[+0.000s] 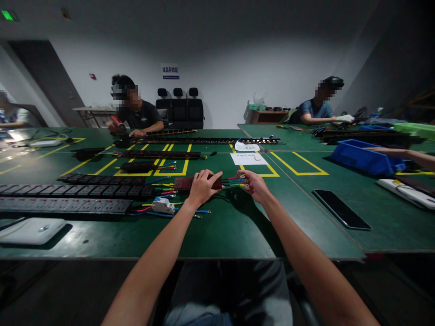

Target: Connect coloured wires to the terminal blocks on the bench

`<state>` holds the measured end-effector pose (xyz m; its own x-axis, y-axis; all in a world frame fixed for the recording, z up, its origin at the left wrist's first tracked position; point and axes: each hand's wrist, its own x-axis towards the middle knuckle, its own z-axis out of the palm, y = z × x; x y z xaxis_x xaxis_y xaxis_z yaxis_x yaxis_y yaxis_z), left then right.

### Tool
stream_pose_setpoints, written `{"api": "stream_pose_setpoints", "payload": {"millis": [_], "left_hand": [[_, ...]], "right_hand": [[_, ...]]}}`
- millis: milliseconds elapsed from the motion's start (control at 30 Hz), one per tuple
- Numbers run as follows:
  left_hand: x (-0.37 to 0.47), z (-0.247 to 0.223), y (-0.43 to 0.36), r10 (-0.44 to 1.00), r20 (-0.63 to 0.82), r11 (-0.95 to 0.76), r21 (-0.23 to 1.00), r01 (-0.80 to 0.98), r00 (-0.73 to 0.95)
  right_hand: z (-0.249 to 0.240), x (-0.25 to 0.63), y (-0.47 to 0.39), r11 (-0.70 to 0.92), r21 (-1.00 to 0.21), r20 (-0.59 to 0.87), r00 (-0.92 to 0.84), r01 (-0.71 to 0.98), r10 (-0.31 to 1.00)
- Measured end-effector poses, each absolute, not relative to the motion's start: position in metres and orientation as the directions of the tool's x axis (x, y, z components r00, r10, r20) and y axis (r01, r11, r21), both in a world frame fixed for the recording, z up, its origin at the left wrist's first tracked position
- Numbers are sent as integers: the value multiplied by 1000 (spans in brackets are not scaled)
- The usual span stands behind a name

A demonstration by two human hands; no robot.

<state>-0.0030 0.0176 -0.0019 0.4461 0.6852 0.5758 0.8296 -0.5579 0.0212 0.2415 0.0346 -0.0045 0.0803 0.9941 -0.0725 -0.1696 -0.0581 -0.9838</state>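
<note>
My left hand (204, 188) lies over a short dark red block (181, 183), thumb and fingers closed around its right part. Colored wires (233, 183) with ring terminals run out from the block's right end. At those terminals, my right hand (256, 185) has its thumb and fingertips closed on the wire ends; which wire it grips is too small to tell. Left of the block are long black socket strips (68, 206), with wires and ring terminals at their right ends. A small white circuit breaker (163, 205) sits among those wires.
A black phone (341, 209) lies to the right, near a blue bin (363, 158) that another person's arm reaches into. White power bank-like devices (32, 230) rest at both sides. Papers (248, 159) lie beyond my hands. Two people work across the green table (231, 240).
</note>
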Motion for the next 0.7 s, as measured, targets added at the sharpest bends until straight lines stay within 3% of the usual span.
{"api": "stream_pose_setpoints", "payload": {"millis": [200,433,700], "left_hand": [[-5,1,18,688,589,-552,46,833,424],[-6,4,18,681,615,-553,78,829,397],[-6,7,16,682,609,-564,87,821,404]], "right_hand": [[-3,241,33,172,-980,159,127,-96,979],[0,241,31,170,-970,165,43,-172,985],[0,232,24,224,-972,233,-160,-77,959]]}}
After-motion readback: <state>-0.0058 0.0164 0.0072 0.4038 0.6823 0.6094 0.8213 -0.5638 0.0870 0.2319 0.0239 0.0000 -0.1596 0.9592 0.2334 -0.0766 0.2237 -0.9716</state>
